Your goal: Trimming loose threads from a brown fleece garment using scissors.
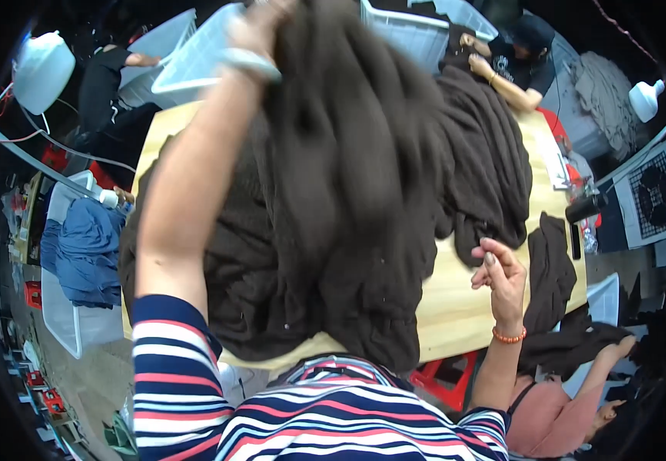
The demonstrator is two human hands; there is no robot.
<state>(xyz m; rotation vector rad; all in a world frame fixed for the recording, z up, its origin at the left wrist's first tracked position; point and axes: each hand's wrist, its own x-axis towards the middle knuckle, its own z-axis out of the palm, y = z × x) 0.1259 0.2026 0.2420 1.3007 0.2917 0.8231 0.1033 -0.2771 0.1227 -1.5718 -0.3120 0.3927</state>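
Observation:
My left hand [260, 31] is lifted at the far side of the table, blurred by motion. It grips a dark brown garment [340, 146], whose folds hang down over the heap beneath. That heap of dark brown cloth [233, 284] spreads over the left and near part of the table. On the right, my right hand [503, 278] hovers above bare wood, its fingers curled and thumb and index close together. Whether anything small sits between those fingertips cannot be made out. Just beyond it lies another dark brown pile [486, 154].
The wooden table [456, 315] has a dark cloth strip [552, 269] at its right edge. Co-workers sit at the far right [525, 54], far left [106, 84] and near right [556, 415]. Plastic bins [194, 61] line the far side; blue cloth [91, 250] fills one at left.

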